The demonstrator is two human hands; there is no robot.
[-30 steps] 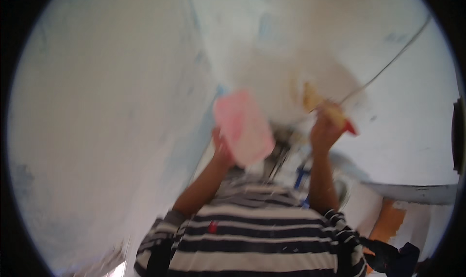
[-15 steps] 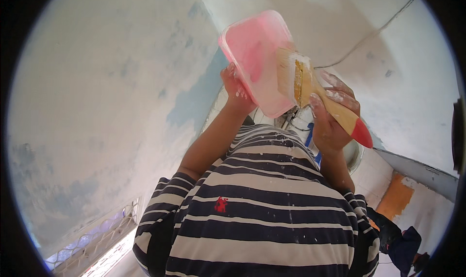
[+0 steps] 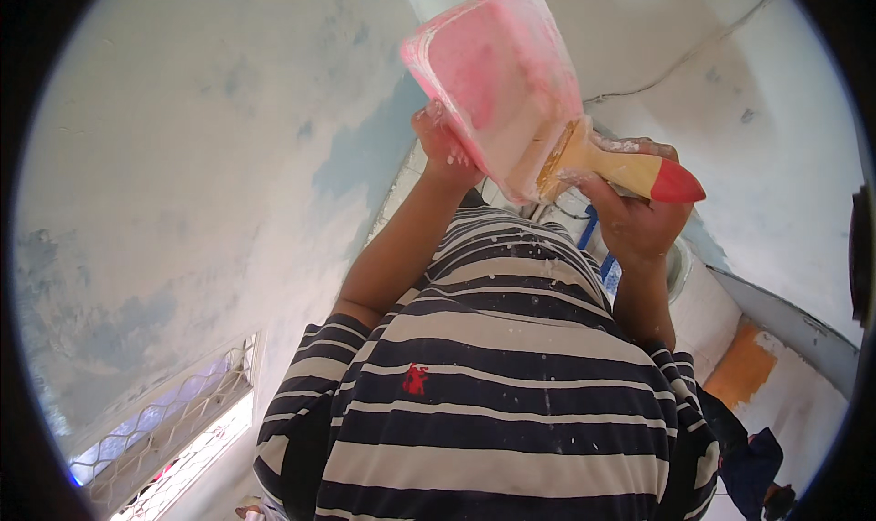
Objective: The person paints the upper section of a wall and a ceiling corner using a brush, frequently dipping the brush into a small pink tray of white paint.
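Evidently the step in hand is working the brush (image 3: pixel 625 168) against the inside of the pink tray (image 3: pixel 484 78); the left hand (image 3: pixel 447 145) grips the tray by its near long edge, thumb toward the inner face, and the tray stretches up and away to the right of that hand, tilted so that its whitish-smeared inside shows; the right hand (image 3: pixel 641 213) is closed round the brush's wooden handle, with the red tip pointing out to its right and the bristles to its left, laid at the tray's lower end; whether they press on the floor of the tray or only its rim, I cannot tell; both hands carry white smears.

Left of the left hand stands a patchy white and blue-grey wall (image 3: pixel 192 183); above the right hand a thin cable (image 3: pixel 689 57) crosses another wall surface; below both hands is the striped shirt (image 3: pixel 493 375), flecked with white; the next move, I judge, calls for a steady tray and a light, controlled wrist on the brush.
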